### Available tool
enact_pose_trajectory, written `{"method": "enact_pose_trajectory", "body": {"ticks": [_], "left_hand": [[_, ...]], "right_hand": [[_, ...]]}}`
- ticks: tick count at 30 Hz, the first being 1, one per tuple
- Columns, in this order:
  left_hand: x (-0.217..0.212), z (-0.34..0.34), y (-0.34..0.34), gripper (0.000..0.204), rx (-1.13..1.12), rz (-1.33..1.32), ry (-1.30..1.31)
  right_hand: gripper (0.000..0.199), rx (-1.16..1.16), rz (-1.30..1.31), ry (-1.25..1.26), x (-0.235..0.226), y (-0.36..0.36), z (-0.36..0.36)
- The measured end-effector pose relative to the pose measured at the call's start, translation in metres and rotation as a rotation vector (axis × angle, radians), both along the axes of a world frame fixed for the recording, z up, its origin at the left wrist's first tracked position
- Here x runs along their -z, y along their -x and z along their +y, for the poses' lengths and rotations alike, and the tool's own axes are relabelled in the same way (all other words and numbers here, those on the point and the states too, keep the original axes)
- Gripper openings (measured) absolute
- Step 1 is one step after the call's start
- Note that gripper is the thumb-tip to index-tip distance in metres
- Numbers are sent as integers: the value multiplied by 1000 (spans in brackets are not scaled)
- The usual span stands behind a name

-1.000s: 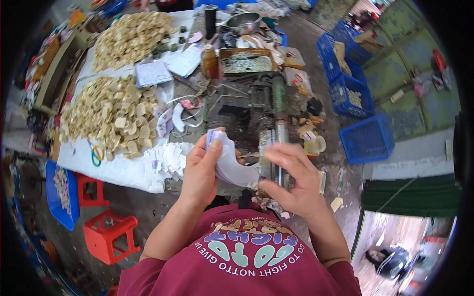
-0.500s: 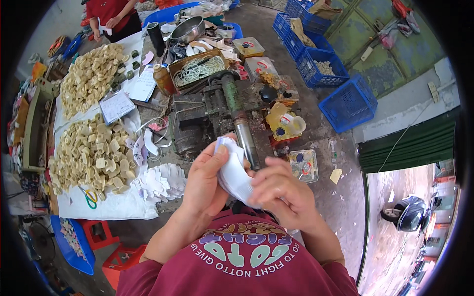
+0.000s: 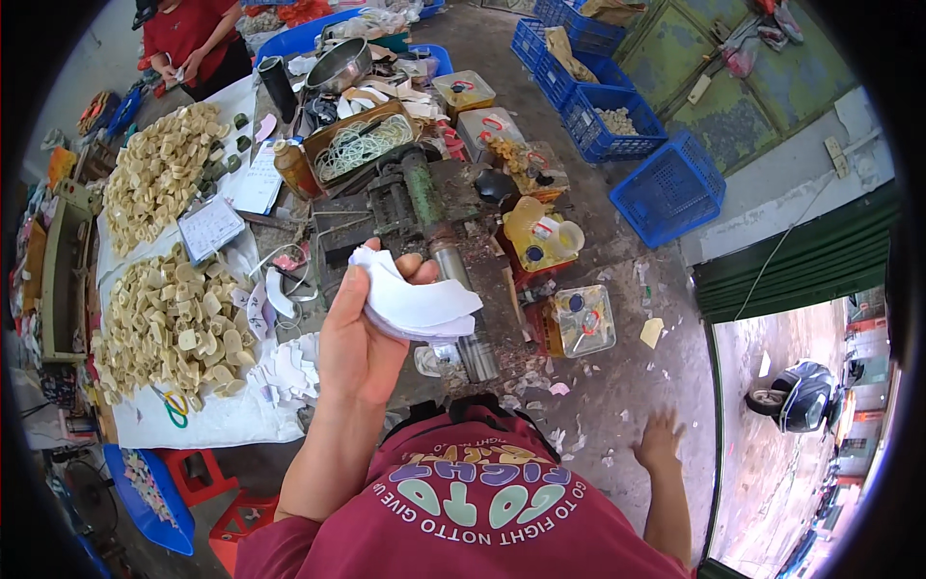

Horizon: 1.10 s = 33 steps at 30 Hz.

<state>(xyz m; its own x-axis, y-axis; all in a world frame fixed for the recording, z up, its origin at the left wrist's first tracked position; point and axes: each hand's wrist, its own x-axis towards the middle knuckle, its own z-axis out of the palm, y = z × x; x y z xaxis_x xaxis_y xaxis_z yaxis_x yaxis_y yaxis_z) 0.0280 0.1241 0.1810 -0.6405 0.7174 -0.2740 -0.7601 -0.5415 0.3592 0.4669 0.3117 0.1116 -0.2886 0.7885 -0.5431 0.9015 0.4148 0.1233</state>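
Observation:
My left hand (image 3: 359, 338) is raised in front of the machine, its fingers wrapped round a stack of curved white cut-out pieces (image 3: 420, 301). The pieces look thin and sheet-like, with a faint purple tint along the edges. Behind the stack stands a greasy machine with a shiny metal shaft (image 3: 449, 259) and a worn green housing (image 3: 421, 188). Out to the right, low over the littered floor, my right hand (image 3: 660, 439) has its fingers spread and holds nothing. A heap of similar white pieces (image 3: 289, 372) lies on the table to the left.
Piles of beige pads (image 3: 169, 318) cover a white sheet with green-handled scissors (image 3: 176, 410). A box of cord (image 3: 365, 147) and plastic tubs (image 3: 584, 323) surround the machine. Blue crates (image 3: 670, 188) stand at the right, red stools (image 3: 198, 478) at lower left. A co-worker (image 3: 188, 48) stands at far left.
My right hand has left the stack and swung down to the right, opening. My left hand has shifted left with the stack, turning its broad side up.

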Motion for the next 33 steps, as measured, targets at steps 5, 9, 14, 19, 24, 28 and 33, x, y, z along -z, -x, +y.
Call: {"method": "enact_pose_trajectory", "body": {"ticks": [5, 9, 14, 19, 24, 28, 33], "left_hand": [[-8, 22, -20, 34, -5, -210, -168], [-29, 36, -39, 35, 31, -183, -159], [-33, 31, -41, 37, -113, -44, -9], [-10, 30, -62, 42, -36, -41, 48], [2, 8, -55, 45, -225, 267, 363], [-9, -16, -47, 43, -241, 657, 534], [-1, -13, -37, 14, -188, 540, 366]], "right_hand": [[90, -396, 755, -405, -37, 142, -9], [107, -686, 1221, -16, -65, 266, -41], [111, -706, 1667, 172, -58, 320, -38], [73, -730, 1777, 481, -73, 347, -51], [35, -599, 1639, 840, -103, 347, -39], [34, -698, 1360, 818, -86, 349, -18], [33, -828, 1202, 925, -93, 353, -19]]}}
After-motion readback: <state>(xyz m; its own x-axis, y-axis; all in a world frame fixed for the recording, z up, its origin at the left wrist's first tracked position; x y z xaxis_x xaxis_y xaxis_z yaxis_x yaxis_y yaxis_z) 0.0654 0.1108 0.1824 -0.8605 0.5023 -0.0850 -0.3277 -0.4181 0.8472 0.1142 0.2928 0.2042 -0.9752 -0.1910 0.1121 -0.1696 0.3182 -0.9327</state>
